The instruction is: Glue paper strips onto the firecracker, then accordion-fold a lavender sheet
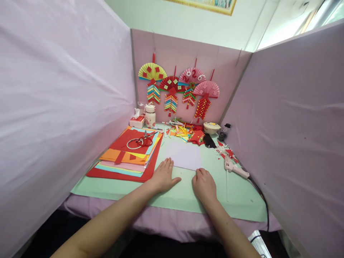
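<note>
A pale lilac sheet of paper lies flat on the green table cover in front of me. My left hand rests flat at its near left corner, fingers stretched out and thumb spread away. At the near right corner, my right hand has its fingers curled in, with the index finger and thumb closed on the paper's edge. To the left of my left hand is a stack of coloured paper in red, orange, yellow, pink and blue. Red-handled scissors lie on top of that stack.
A glue gun with a black cord lies at the right. Paper scraps, a black phone-like object, a lidded bowl, a jar and a tissue box line the back. Paper-fan ornaments hang on the pink panel.
</note>
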A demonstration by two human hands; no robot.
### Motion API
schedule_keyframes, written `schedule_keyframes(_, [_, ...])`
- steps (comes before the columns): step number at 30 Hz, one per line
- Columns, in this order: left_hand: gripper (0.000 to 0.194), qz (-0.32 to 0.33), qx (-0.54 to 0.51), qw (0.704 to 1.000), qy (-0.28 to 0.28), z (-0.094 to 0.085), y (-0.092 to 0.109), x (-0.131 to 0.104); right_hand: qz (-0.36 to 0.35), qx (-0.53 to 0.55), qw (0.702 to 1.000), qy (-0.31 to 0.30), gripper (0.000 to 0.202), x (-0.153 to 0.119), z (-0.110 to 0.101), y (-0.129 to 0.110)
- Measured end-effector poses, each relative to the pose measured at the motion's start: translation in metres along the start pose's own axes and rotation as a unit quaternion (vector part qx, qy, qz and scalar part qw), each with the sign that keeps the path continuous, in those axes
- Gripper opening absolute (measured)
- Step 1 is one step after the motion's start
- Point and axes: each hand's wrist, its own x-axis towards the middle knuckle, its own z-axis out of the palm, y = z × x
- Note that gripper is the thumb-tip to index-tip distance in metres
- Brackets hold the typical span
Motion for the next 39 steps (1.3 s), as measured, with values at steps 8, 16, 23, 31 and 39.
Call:
schedule_keyframes(8, [0.093, -0.01, -0.001, 1.0, -0.004, 0.002, 0.0, 0.003, 0.017, 0.025, 0.999, 0.024, 0.024, -0.001, 0.003, 0.007])
schedule_keyframes(16, [0.09, -0.002, 0.009, 1.0, 0.01, 0.003, -0.002, 0.005, -0.008, -0.004, 1.0, 0.029, 0.022, 0.003, 0.004, 0.021])
schedule_keyframes(23, [0.06, -0.009, 0.091, 0.996, 0.022, -0.033, 0.017, 0.021, -0.119, 0.084, 0.989, 0.041, 0.02, 0.048, -0.006, 0.021])
schedule_keyframes(31, [0.025, 0.075, 0.103, 0.99, 0.067, -0.025, 0.016, 0.045, -0.186, 0.109, 0.976, 0.013, 0.016, 0.055, 0.012, 0.009])
schedule_keyframes(39, [0.02, 0.154, 0.051, 0.978, 0.132, -0.002, 0.004, 0.059, -0.175, 0.129, 0.974, 0.065, 0.011, 0.053, 0.005, 0.004])
